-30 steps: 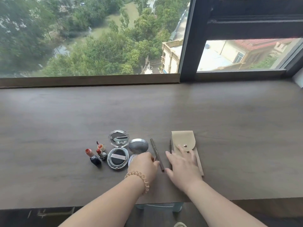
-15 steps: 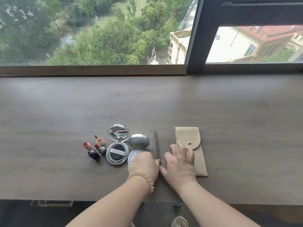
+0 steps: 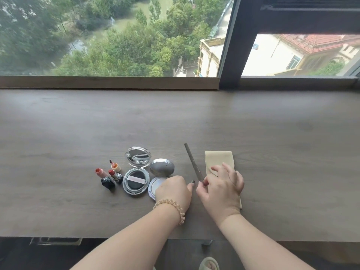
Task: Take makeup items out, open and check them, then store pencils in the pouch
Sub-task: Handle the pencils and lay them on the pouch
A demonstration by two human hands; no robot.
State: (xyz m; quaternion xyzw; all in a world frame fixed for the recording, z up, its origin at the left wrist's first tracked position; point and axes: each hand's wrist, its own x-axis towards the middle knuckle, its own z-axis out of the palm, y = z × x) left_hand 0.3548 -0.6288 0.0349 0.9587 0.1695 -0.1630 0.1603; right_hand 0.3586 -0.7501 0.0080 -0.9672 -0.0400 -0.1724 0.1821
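A long grey pencil (image 3: 191,162) lies tilted up and to the left, and my right hand (image 3: 222,190) pinches its near end. That hand rests on the beige pouch (image 3: 219,157) and hides the pouch's snap and lower half. My left hand (image 3: 173,190) is closed just left of it, and a short dark pencil end (image 3: 192,181) pokes out of its fingers. Whether that piece is a cap or a second pencil is unclear. Both hands sit close together on the wooden table (image 3: 272,152).
Left of my hands are an open cushion compact (image 3: 136,181) with its mirror lid up, a silver round compact (image 3: 162,167) with its white base half under my left hand, and three uncapped lipsticks (image 3: 111,174). The window sill runs along the back.
My right hand has picked up the near end of the grey pencil and swung it toward the pouch. The pouch's top now looks flat and square. My left hand has stayed closed in place.
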